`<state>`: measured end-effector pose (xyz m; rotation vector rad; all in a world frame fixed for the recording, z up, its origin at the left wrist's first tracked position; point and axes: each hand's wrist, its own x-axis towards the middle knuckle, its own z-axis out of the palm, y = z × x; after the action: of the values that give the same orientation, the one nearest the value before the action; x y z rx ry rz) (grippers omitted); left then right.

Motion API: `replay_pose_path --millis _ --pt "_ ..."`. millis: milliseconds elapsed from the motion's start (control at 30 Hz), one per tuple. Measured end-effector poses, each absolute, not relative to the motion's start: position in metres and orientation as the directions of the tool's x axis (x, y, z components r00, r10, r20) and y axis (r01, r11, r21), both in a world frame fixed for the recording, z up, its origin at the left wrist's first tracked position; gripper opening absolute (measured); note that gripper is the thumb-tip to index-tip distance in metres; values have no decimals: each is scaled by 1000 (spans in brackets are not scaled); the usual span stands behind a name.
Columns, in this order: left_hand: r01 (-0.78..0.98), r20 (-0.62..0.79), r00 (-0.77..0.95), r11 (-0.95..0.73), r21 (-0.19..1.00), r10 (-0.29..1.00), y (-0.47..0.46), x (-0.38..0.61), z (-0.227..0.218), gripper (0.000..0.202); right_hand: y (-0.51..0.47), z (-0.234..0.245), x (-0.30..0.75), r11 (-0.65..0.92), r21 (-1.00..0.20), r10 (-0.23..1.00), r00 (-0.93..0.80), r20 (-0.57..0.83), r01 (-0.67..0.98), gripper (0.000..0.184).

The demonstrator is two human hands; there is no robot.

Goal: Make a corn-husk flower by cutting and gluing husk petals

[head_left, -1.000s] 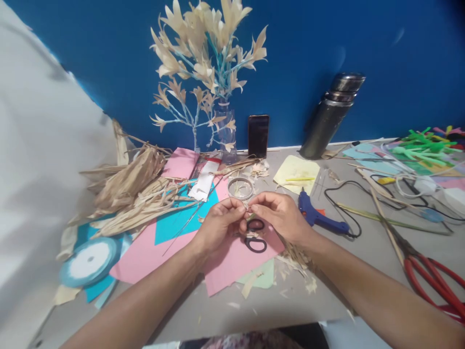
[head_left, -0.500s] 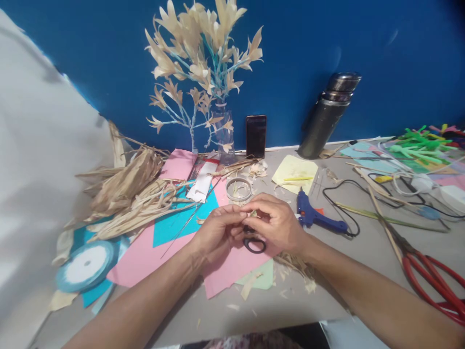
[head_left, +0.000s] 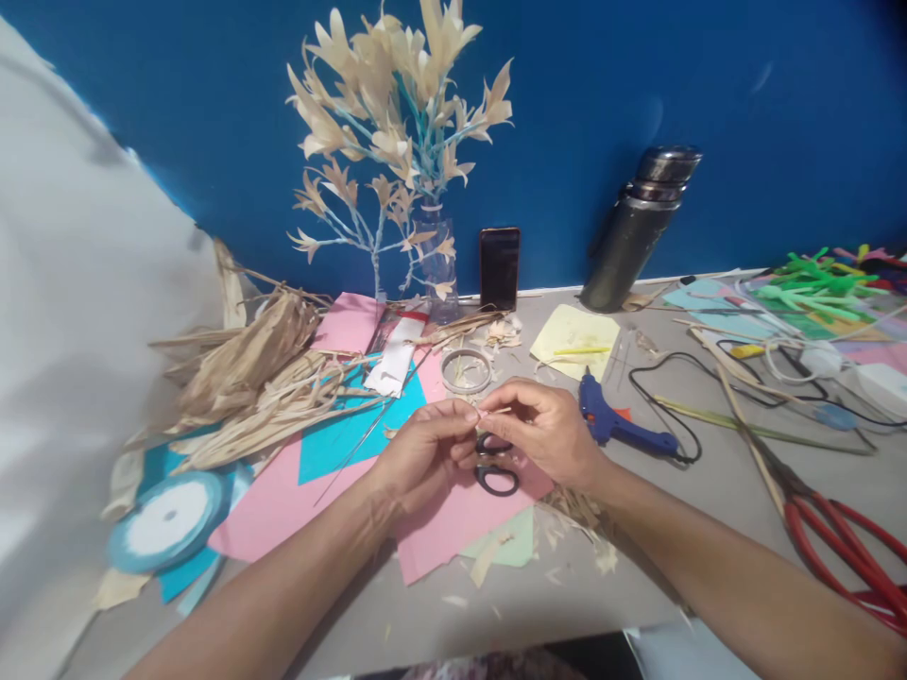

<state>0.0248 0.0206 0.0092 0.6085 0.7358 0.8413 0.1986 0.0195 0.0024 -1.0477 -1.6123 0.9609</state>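
Note:
My left hand (head_left: pixel 425 451) and my right hand (head_left: pixel 549 427) meet above the pink paper (head_left: pixel 453 519), fingertips pinched together on a small pale strip of dried husk (head_left: pixel 494 412). Both hands are closed in a pinch. Small black-handled scissors (head_left: pixel 494 469) lie on the pink paper just below and between the hands. A roll of clear tape (head_left: pixel 466 368) lies just beyond the fingertips.
A blue glue gun (head_left: pixel 616 423) with a black cord lies right of my hands. Dried husks (head_left: pixel 255 378) pile at the left, a blue ribbon spool (head_left: pixel 166 519) nearer. A vase of husk flowers (head_left: pixel 403 142), a phone (head_left: pixel 500 267) and a steel flask (head_left: pixel 641 227) stand at the back. Red-handled scissors (head_left: pixel 843 548) lie far right.
The hands have stayed over the pink paper, working the small strip; the right-hand fingers shifted slightly and a thin pale end now shows between the fingertips.

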Motion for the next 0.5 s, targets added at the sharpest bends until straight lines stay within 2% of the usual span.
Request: replay_pose_path --millis 100,200,500 --pt "-434 -346 447 538 722 825 20 25 11 23 20 4 199 238 -961 962 -172 213 143 14" --pt "-423 -345 449 536 731 824 19 25 11 23 20 6 199 215 -971 966 -171 194 109 17" --pt "-438 -344 441 533 723 829 19 25 12 21 23 5 202 303 -946 942 -186 279 118 13"
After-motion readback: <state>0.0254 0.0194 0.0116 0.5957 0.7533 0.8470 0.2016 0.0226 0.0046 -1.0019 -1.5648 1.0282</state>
